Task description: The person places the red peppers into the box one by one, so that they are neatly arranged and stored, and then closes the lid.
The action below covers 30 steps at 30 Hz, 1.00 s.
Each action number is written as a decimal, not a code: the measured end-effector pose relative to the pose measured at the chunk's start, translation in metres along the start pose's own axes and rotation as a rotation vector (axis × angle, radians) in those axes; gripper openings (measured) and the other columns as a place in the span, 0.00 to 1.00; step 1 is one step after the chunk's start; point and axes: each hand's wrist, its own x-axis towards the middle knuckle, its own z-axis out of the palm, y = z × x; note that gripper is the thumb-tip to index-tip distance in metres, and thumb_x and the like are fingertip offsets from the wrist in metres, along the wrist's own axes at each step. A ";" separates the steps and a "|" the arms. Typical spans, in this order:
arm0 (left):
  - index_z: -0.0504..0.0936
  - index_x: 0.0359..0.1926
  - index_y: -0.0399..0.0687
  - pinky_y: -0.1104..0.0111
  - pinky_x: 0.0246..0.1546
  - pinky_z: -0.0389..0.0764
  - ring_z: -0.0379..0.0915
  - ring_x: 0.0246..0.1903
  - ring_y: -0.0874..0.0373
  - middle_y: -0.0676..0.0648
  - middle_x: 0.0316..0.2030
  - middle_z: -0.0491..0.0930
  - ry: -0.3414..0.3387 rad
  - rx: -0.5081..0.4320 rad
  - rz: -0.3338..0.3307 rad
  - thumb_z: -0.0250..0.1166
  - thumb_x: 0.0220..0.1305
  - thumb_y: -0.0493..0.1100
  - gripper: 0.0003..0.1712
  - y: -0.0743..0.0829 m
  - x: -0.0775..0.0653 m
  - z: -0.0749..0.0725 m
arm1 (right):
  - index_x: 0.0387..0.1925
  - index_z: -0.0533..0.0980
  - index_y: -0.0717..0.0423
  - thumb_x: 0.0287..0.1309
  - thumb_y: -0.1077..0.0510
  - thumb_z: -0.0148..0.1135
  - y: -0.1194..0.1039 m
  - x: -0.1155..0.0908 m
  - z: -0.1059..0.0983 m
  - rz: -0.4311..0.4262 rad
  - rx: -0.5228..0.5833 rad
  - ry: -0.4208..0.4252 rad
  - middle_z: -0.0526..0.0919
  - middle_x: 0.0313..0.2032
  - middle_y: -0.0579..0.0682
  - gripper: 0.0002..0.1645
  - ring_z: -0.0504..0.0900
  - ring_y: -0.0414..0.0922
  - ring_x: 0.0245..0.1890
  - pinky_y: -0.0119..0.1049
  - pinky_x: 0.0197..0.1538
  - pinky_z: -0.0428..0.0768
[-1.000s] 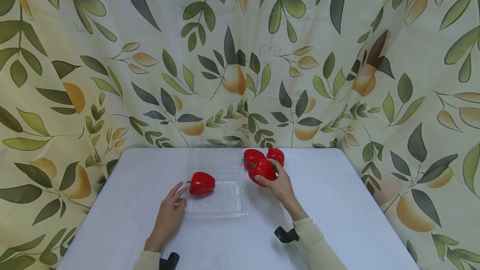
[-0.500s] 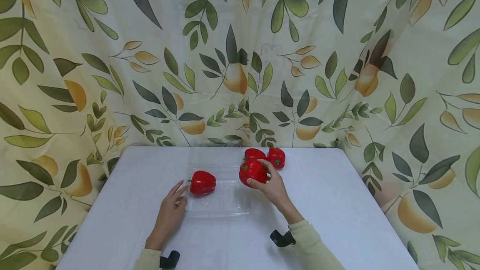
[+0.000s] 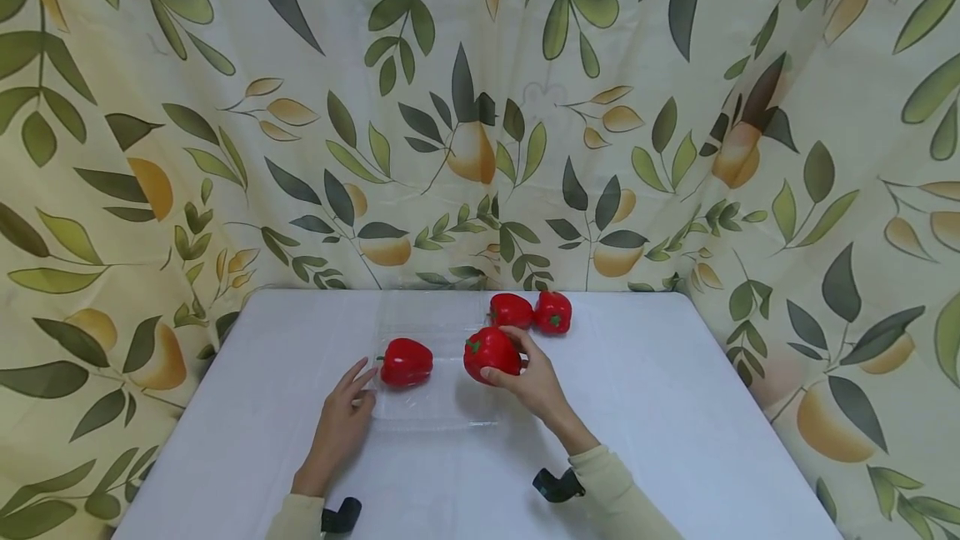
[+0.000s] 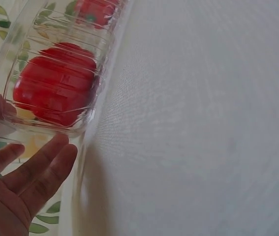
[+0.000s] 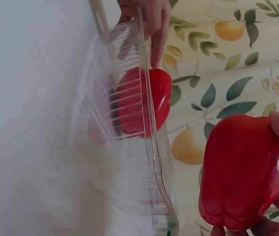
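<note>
A glossy red bell pepper (image 3: 489,353) with a green stem is gripped by my right hand (image 3: 542,382), raised over the right part of a clear plastic clamshell container (image 3: 442,422). Thumb and fingers press on opposite sides of it, as the right wrist view shows. Another red bell pepper (image 3: 406,362) lies on its side in the container's left part, seen through the ribbed wall in the left wrist view. At the container's left edge, my left hand (image 3: 341,427) touches the rim with loosely extended fingers.
Two more red bell peppers, one lying (image 3: 511,312) and one with its stem facing forward (image 3: 553,312), stand near the table's back edge, right of the open clear lid (image 3: 427,311). A leaf-patterned curtain (image 3: 450,107) hangs behind the white table (image 3: 660,407).
My right hand has carried its bell pepper leftward, away from the two at the back and over the container. The left hand stays at the rim.
</note>
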 end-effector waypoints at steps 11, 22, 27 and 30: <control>0.75 0.66 0.51 0.59 0.52 0.84 0.82 0.52 0.53 0.52 0.72 0.64 0.006 0.008 0.002 0.56 0.70 0.41 0.24 0.001 0.001 0.001 | 0.65 0.67 0.44 0.43 0.52 0.78 -0.010 0.000 0.015 -0.011 -0.012 -0.041 0.73 0.62 0.51 0.46 0.70 0.53 0.63 0.48 0.50 0.85; 0.77 0.63 0.46 0.59 0.50 0.85 0.83 0.49 0.51 0.48 0.71 0.66 0.040 0.007 0.044 0.58 0.67 0.37 0.24 0.001 0.001 0.000 | 0.65 0.67 0.45 0.43 0.54 0.78 -0.010 0.012 0.032 -0.050 -0.035 -0.099 0.73 0.61 0.52 0.46 0.70 0.55 0.63 0.49 0.50 0.86; 0.77 0.63 0.44 0.60 0.49 0.85 0.83 0.49 0.50 0.47 0.71 0.66 0.039 -0.004 0.057 0.57 0.67 0.36 0.24 0.001 0.001 -0.001 | 0.64 0.67 0.45 0.43 0.54 0.78 -0.009 0.020 0.038 -0.069 -0.074 -0.122 0.74 0.61 0.52 0.45 0.71 0.55 0.62 0.51 0.51 0.85; 0.76 0.64 0.45 0.60 0.50 0.85 0.83 0.49 0.51 0.47 0.71 0.66 0.029 -0.014 0.044 0.57 0.67 0.36 0.24 0.003 0.001 -0.001 | 0.65 0.67 0.46 0.44 0.53 0.78 -0.010 0.023 0.041 -0.073 -0.107 -0.125 0.74 0.61 0.52 0.45 0.72 0.54 0.62 0.51 0.52 0.85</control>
